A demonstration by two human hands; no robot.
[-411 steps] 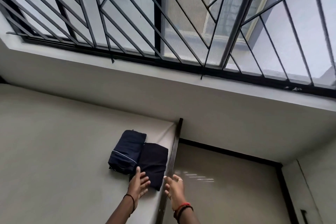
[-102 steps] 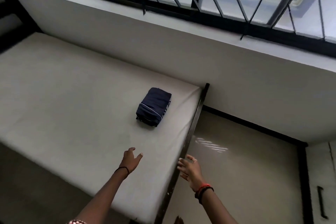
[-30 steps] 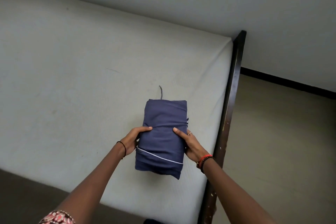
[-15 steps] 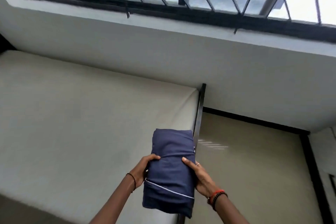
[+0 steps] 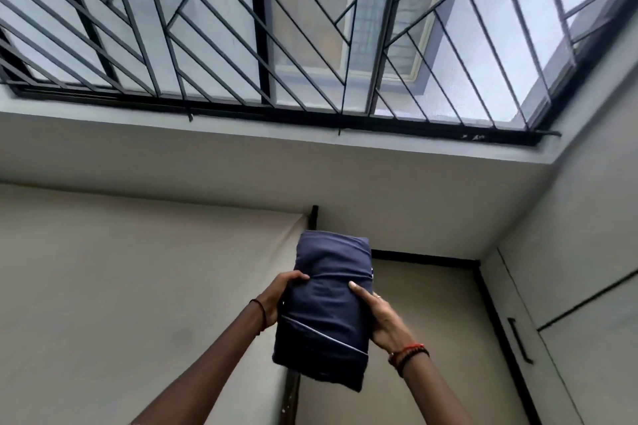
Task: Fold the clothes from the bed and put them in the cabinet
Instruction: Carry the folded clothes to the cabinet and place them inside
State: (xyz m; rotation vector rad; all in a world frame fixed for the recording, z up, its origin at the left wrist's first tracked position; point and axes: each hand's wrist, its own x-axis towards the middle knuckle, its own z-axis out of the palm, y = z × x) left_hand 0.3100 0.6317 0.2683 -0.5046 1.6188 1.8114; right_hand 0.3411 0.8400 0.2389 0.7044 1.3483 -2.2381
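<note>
Lifted clear of the mattress (image 5: pixel 138 286) where it lay seconds ago, the folded navy garment (image 5: pixel 326 307) is held in the air above the bed's edge, with the left hand (image 5: pixel 278 298) and right hand (image 5: pixel 383 317) each clasping a side, thumbs on top. Folding looks finished and no other clothes show on the bed. What remains, by appearances, is carrying this bundle to the cabinet (image 5: pixel 569 338) at right, whose door appears closed.

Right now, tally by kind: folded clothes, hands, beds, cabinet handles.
folded navy garment: 1
hands: 2, left hand and right hand, both gripping the garment
bed: 1
cabinet handle: 1
Total: 5
</note>
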